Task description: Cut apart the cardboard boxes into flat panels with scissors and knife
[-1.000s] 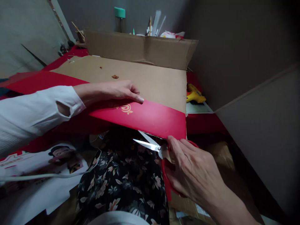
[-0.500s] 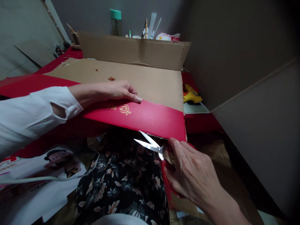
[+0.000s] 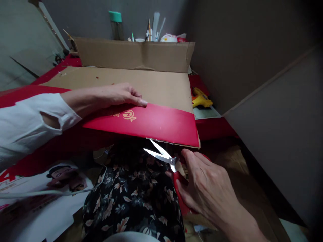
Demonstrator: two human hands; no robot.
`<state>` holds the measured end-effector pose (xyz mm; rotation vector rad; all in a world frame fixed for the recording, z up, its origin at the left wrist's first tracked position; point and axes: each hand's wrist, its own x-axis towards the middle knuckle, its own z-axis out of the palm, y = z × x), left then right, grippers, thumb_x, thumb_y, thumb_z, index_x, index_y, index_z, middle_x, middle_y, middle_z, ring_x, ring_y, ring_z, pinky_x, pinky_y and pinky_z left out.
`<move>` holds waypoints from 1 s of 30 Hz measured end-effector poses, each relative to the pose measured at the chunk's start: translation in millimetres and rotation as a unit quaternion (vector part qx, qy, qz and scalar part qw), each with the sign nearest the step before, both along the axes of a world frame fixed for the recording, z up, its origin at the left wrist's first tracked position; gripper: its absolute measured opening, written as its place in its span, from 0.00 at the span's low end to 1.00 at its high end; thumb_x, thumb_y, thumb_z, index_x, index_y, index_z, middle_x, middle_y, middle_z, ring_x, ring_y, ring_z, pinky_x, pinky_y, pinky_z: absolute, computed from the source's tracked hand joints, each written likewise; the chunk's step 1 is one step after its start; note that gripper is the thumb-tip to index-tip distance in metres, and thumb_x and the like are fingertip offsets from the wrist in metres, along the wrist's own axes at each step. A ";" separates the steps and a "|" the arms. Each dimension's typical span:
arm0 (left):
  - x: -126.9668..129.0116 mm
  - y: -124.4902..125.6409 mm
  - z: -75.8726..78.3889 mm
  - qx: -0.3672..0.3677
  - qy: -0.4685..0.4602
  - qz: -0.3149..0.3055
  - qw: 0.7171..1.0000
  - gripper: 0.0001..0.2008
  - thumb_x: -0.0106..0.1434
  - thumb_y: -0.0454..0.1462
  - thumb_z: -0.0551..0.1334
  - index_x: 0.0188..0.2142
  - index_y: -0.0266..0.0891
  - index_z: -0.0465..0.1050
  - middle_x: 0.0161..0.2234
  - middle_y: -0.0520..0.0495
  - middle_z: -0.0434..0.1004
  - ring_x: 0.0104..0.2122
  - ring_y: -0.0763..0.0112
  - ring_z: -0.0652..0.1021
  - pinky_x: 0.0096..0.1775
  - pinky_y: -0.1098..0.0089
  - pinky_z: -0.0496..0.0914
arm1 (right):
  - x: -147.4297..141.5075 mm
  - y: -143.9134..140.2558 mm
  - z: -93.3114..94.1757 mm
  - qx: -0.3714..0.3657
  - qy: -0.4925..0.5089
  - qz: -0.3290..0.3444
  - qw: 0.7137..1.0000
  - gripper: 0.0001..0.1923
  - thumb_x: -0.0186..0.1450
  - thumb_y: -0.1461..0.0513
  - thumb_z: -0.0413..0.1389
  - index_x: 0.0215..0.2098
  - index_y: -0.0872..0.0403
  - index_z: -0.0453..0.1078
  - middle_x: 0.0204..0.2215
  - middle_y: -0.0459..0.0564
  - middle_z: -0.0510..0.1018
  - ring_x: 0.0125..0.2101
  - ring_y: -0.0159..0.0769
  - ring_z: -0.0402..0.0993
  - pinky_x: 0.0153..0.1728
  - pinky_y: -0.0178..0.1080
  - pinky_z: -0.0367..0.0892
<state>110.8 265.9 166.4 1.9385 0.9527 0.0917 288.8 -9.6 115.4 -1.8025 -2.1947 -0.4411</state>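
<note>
My left hand (image 3: pixel 121 95) presses flat on a large opened cardboard box (image 3: pixel 156 85), at the seam where its brown inside meets a red printed flap (image 3: pixel 161 124) with a gold logo. My right hand (image 3: pixel 207 188) grips red-handled scissors (image 3: pixel 164 156) just below the flap's near edge. The blades are open and point left, apart from the cardboard. A white sleeve covers my left forearm.
A yellow glue gun (image 3: pixel 200 99) lies right of the box on a red table. Behind the raised back flap stand a green-capped bottle (image 3: pixel 116 22) and a cup of pens (image 3: pixel 151 30). A printed poster (image 3: pixel 47 181) lies at lower left; floral fabric covers my lap.
The scissors have drawn slightly down and away from the red flap's edge, blades still open. The view has shifted a little; my left hand stays pressed on the box.
</note>
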 end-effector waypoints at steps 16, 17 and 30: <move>-13.0 -26.8 36.7 0.099 -0.035 0.027 0.994 0.17 0.63 0.45 0.65 0.25 0.35 0.67 0.15 0.57 0.57 0.14 0.85 0.59 0.17 0.79 0.50 | 0.6 2.7 1.7 0.023 0.005 -0.013 1.000 0.07 0.64 0.67 0.48 0.29 0.51 0.60 0.22 0.45 0.64 0.24 0.36 0.63 0.25 0.39 0.50; -13.8 -28.8 39.3 0.114 -0.041 0.029 0.992 0.17 0.63 0.44 0.65 0.25 0.34 0.67 0.15 0.58 0.57 0.14 0.85 0.59 0.17 0.80 0.50 | 1.1 2.0 1.5 0.026 -0.001 -0.026 0.999 0.07 0.65 0.66 0.48 0.29 0.51 0.60 0.22 0.45 0.65 0.24 0.36 0.63 0.24 0.39 0.50; -23.9 -59.0 63.6 0.263 -0.141 0.092 0.950 0.17 0.55 0.45 0.68 0.22 0.33 0.72 0.16 0.55 0.62 0.18 0.83 0.63 0.19 0.81 0.53 | 5.8 -11.1 6.4 0.079 0.021 -0.006 0.997 0.05 0.68 0.67 0.50 0.37 0.57 0.67 0.25 0.48 0.70 0.26 0.38 0.68 0.27 0.39 0.60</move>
